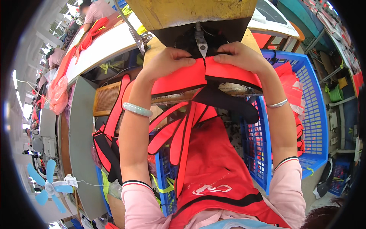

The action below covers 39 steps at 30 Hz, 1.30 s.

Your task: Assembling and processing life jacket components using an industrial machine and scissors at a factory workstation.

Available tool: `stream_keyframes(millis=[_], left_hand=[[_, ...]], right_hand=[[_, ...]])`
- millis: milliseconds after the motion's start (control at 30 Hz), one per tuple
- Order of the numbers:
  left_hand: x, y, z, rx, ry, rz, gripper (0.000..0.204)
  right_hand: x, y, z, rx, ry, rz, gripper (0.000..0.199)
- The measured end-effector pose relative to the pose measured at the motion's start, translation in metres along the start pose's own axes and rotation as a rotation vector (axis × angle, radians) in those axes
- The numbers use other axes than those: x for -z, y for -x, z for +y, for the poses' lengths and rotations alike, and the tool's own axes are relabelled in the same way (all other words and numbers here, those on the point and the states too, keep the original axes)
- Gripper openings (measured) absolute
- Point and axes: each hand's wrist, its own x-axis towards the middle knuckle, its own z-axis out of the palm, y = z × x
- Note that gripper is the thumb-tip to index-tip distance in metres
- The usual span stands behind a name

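My left hand (166,63) pinches the upper edge of a red fabric strip (181,78) with black edging, thumb on top. On the other side, my right hand (240,57) grips a matching red strip (230,72), also black-edged. The two pieces meet edge to edge, a thin dark seam between them, right under the pointed metal tip (203,47) of a yellow machine (190,11). Below the strips hangs a black fabric tab (228,103), and several red, black-edged straps (183,133) trail down toward my red apron (217,160).
At right stands a blue plastic basket (318,114) filled with red pieces (291,91). More red straps (114,110) hang at left, near a grey cabinet side (82,133). A blue fan (49,187) is at the lower left. Another person (99,11) sits by the white table (103,49).
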Motion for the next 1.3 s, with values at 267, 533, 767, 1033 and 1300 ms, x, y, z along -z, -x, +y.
stream_keyframes(millis=[267, 533, 767, 1033, 1300], left_hand=[[-0.002, 0.013, -0.008, 0.064, 0.005, 0.088, 0.038], [-0.022, 0.1, 0.01, -0.098, 0.101, 0.02, 0.024], [-0.038, 0.211, 0.03, -0.1, 0.086, 0.083, 0.018], [-0.13, 0.236, -0.032, -0.181, 0.885, -0.2, 0.056], [-0.134, 0.218, 0.037, -0.086, 0.761, -0.278, 0.038]], right_hand=[[0.008, 0.028, -0.001, -0.055, 0.138, 0.035, 0.035], [-0.085, 0.108, 0.026, 0.35, 0.161, -0.015, 0.02], [-0.147, 0.152, 0.003, 0.503, 0.271, 0.084, 0.022], [-0.103, 0.184, -0.066, 0.427, 0.365, -0.193, 0.023], [-0.045, 0.208, -0.101, 0.379, 0.391, -0.414, 0.026]])
